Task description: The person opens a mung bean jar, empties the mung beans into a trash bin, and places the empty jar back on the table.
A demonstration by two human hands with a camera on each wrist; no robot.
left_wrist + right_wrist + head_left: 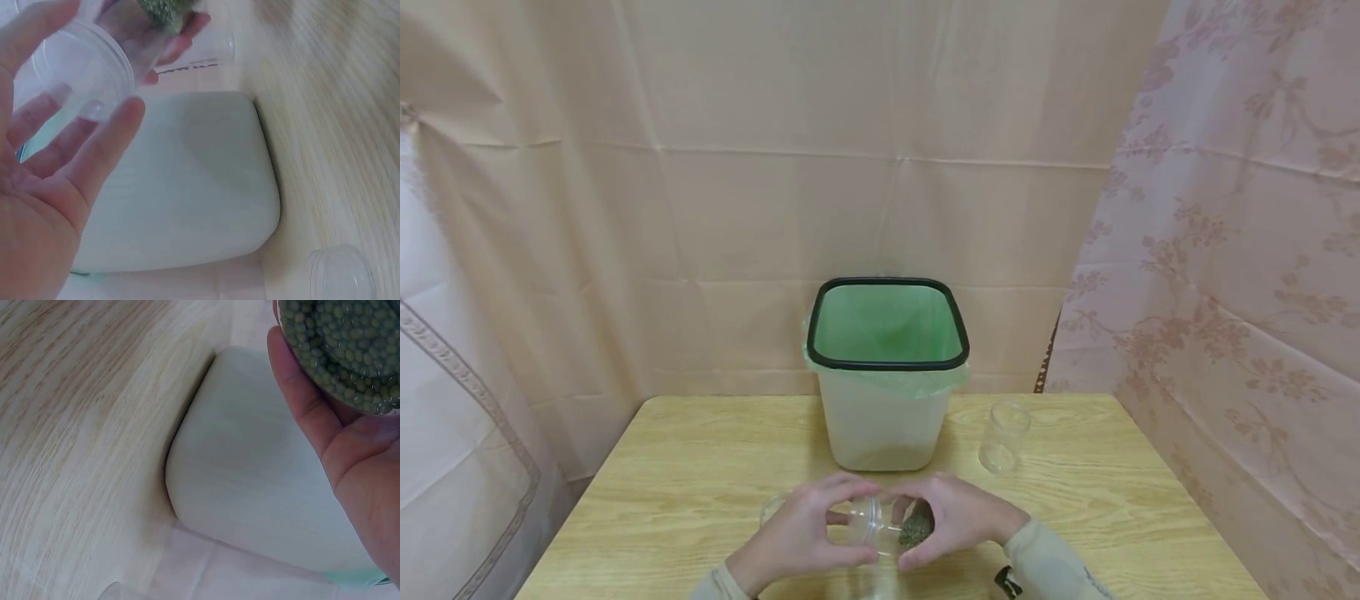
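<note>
Pale sleeves [1056, 562] come in at the bottom edge of the head view, with a small dark thing [1007, 582] at the right cuff; from them the left hand [805, 532] and the right hand [958, 517] meet over the near part of the wooden table [700, 467], one transparent jar [889, 537] between them; the jar is on its side, its ridged rim end toward the left hand and its base toward the right hand; green grains [917, 527] are gathered at the base, and the right wrist view shows them packed behind its round bottom; the left hand's fingers are spread wide and curved around the rim end, thumb on the near side, holding it; whether that end carries a lid I cannot tell; the right hand's fingers are likewise wide and bent around the base end, gripping it; beyond the hands a white bin [883, 425] stands upright, its green liner [887, 325] folded out under a black rim [887, 365]; to the right of the bin a transparent container [1003, 437] stands upright on the table; another transparent round thing [771, 507] sits just behind the left hand, partly hidden by it; a beige curtain [775, 208] hangs at the back, a pink floral cloth [1225, 292] on the right
</note>
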